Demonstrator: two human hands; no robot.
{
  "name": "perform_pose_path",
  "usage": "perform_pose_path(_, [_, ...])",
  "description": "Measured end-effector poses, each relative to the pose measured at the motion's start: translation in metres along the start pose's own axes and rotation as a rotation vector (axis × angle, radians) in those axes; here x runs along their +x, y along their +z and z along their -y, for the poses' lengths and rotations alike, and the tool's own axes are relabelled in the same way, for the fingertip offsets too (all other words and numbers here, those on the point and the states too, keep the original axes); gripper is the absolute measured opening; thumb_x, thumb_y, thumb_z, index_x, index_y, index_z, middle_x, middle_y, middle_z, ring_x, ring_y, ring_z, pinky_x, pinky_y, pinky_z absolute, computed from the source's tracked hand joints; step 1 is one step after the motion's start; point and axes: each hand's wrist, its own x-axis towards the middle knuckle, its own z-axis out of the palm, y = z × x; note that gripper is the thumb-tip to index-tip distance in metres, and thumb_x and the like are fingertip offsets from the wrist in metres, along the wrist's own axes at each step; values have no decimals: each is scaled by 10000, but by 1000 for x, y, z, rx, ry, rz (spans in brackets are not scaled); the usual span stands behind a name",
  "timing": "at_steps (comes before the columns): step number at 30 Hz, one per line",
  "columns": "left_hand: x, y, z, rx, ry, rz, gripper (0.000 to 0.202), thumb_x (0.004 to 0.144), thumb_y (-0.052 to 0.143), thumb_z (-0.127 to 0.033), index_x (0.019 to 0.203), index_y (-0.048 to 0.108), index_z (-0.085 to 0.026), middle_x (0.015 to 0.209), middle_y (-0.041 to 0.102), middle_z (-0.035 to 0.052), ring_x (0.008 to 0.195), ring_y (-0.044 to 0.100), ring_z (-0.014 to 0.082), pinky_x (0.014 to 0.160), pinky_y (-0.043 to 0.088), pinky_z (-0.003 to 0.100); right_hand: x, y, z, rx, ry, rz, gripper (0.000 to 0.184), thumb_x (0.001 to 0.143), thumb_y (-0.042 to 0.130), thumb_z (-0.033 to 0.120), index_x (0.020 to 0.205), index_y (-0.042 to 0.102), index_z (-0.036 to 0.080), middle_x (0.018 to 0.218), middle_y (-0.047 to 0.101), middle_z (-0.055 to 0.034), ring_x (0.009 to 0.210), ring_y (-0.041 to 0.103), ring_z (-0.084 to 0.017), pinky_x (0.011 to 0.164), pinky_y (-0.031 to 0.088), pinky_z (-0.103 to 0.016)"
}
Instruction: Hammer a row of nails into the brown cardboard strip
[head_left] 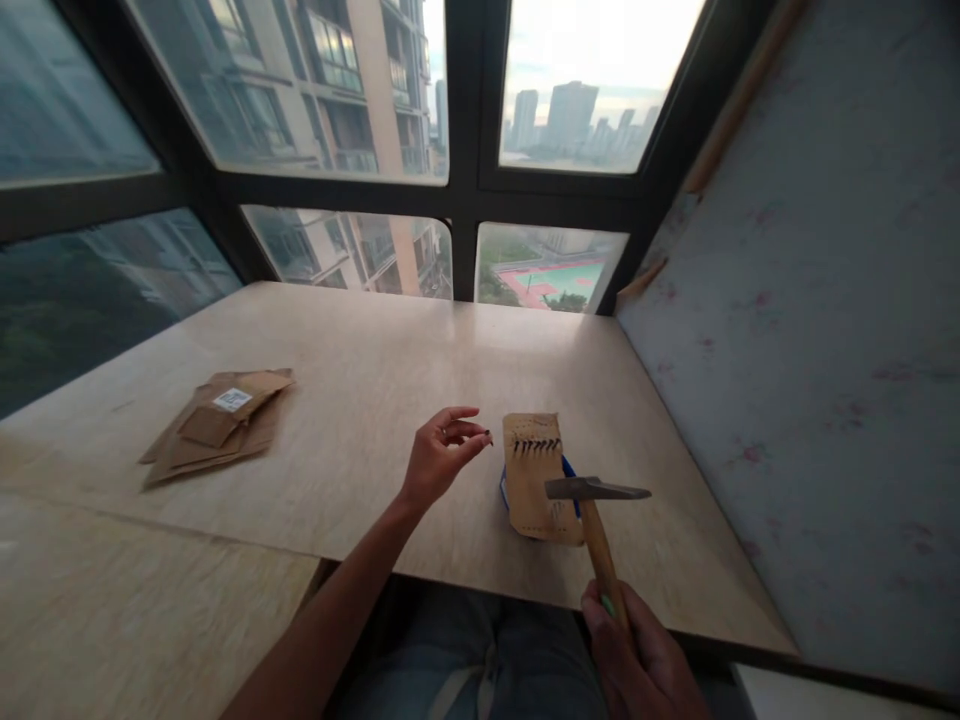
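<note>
My left hand [441,452] is raised just left of a piece of brown cardboard [531,490], its thumb and forefinger pinched on a small dark nail [490,438]. Several dark nails [536,446] stand in a row near the far end of the cardboard, leaning slightly. Small holes or marks dot its surface. Beneath the cardboard, a blue-edged object [504,490] shows at the sides; most of it is hidden. My right hand [637,640] grips the wooden handle of a hammer [600,520], whose metal head hangs over the cardboard's right side.
A stack of brown paper envelopes [232,425] with a white label lies on the left of the pale tabletop [360,400]. Windows [465,200] border the far side, and a patterned wall [810,350] stands on the right. The table's front edge is near my lap.
</note>
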Motion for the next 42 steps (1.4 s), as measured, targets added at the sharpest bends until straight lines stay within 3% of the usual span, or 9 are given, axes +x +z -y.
perform_pose_path(4, [8, 15, 13, 175, 102, 63, 368, 761, 753, -295, 1094, 634, -190, 844, 763, 54, 768, 721, 182, 684, 545, 285, 5, 1, 3, -5, -11, -28, 503, 781, 625, 686, 922, 629, 203, 708, 544, 4, 662, 541, -153, 576, 474, -201])
perform_pose_path(9, [11, 19, 20, 284, 169, 112, 319, 805, 705, -286, 1104, 628, -205, 875, 764, 51, 782, 714, 183, 730, 553, 308, 9, 6, 9, -9, -13, -22, 499, 791, 624, 677, 947, 639, 204, 726, 568, -5, 706, 556, -163, 631, 496, -214])
perform_pose_path(15, [12, 22, 21, 345, 204, 150, 304, 815, 681, -240, 1114, 632, -213, 875, 764, 40, 771, 708, 175, 744, 548, 307, 14, 9, 20, -41, -13, 14, 461, 832, 597, 654, 919, 610, 202, 686, 526, 18, 645, 523, -142, 556, 444, -193])
perform_pose_path(23, [11, 22, 21, 372, 242, 141, 300, 821, 679, -232, 1117, 633, -219, 875, 762, 32, 779, 705, 174, 758, 547, 310, 19, 13, 29, -119, -32, 61, 470, 849, 563, 666, 912, 596, 201, 609, 495, 39, 516, 458, -116, 428, 336, -186])
perform_pose_path(28, [10, 22, 24, 360, 244, 131, 301, 820, 685, -229, 1117, 639, -224, 880, 765, 32, 798, 716, 182, 784, 560, 323, 32, 9, 42, -252, -173, 116, 427, 905, 502, 614, 900, 596, 196, 664, 548, 15, 614, 515, -149, 557, 410, -225])
perform_pose_path(33, [10, 23, 23, 306, 209, 118, 306, 809, 709, -233, 1107, 645, -213, 878, 768, 36, 864, 734, 204, 882, 559, 364, 50, 7, 66, -470, -264, 221, 341, 961, 446, 506, 903, 589, 201, 732, 601, -2, 660, 556, -167, 601, 404, -244])
perform_pose_path(42, [7, 26, 26, 188, 164, 100, 313, 804, 711, -232, 1109, 645, -205, 884, 765, 40, 840, 738, 200, 847, 596, 358, 65, 30, 79, -345, -271, 236, 305, 964, 449, 478, 951, 572, 199, 728, 580, 3, 651, 553, -151, 563, 396, -230])
